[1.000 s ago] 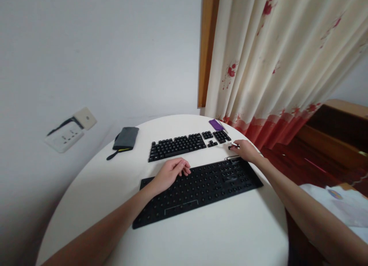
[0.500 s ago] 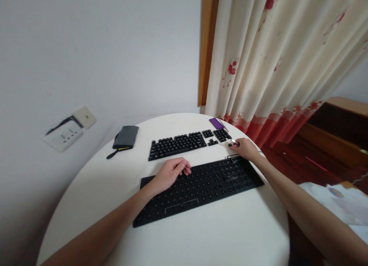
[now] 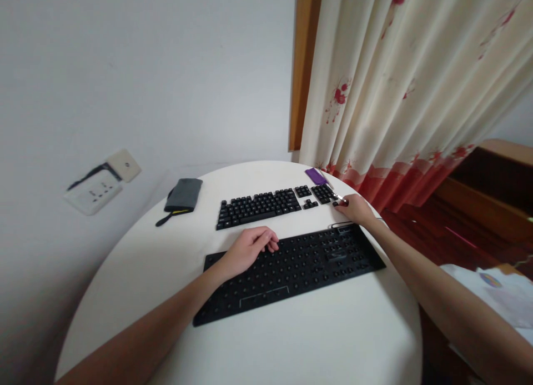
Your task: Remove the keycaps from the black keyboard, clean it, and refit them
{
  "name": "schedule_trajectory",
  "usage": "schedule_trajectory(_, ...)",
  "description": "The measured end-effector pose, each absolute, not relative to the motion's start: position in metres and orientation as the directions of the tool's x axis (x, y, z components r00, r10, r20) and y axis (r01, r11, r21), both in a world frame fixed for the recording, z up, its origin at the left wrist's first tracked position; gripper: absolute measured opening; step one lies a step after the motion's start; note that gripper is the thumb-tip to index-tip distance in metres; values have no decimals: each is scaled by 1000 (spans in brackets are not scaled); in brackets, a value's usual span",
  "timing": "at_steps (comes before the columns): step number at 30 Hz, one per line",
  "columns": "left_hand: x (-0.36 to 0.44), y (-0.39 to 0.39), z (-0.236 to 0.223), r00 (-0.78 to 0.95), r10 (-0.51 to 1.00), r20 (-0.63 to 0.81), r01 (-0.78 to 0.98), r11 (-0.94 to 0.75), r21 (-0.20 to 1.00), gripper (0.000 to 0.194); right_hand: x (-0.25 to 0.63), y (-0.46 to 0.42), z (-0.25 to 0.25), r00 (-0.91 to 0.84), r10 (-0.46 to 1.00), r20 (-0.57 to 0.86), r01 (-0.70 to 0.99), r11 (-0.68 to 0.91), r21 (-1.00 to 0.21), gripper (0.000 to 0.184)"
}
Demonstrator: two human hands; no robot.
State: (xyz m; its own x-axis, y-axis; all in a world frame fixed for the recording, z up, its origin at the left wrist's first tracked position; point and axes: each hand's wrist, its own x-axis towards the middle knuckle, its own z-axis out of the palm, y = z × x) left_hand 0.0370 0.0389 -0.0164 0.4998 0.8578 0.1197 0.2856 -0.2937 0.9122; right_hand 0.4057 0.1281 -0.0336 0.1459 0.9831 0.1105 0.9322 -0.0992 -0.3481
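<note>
A black keyboard (image 3: 300, 271) with its keycaps off lies across the near middle of the round white table (image 3: 291, 346). My left hand (image 3: 247, 247) rests on its upper left part, fingers loosely bent, holding nothing. Beyond it lie rows of loose black keycaps (image 3: 260, 206), set out like a keyboard, with a number-pad block (image 3: 323, 193) at the right. My right hand (image 3: 355, 209) is just right of that block, pinched on a thin silver tool (image 3: 340, 197). A single black keycap (image 3: 335, 203) sits at its fingertips.
A purple flat object (image 3: 315, 175) lies at the table's far right edge. A grey pouch (image 3: 183, 194) with a strap sits at the far left. A wall socket (image 3: 94, 191) is on the left wall. A flowered curtain (image 3: 395, 96) hangs behind, with dark wooden furniture (image 3: 478, 201) at the right.
My right hand has slid a little farther from me, off the keyboard's top right corner toward the number-pad keycaps. My left hand has stayed put.
</note>
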Motion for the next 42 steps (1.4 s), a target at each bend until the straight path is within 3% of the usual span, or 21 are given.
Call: schedule_trajectory(42, 37, 40, -20, 498, 863, 86, 255, -240, 937, 44, 405, 147, -34, 243, 965, 97, 919, -198, -341, 28)
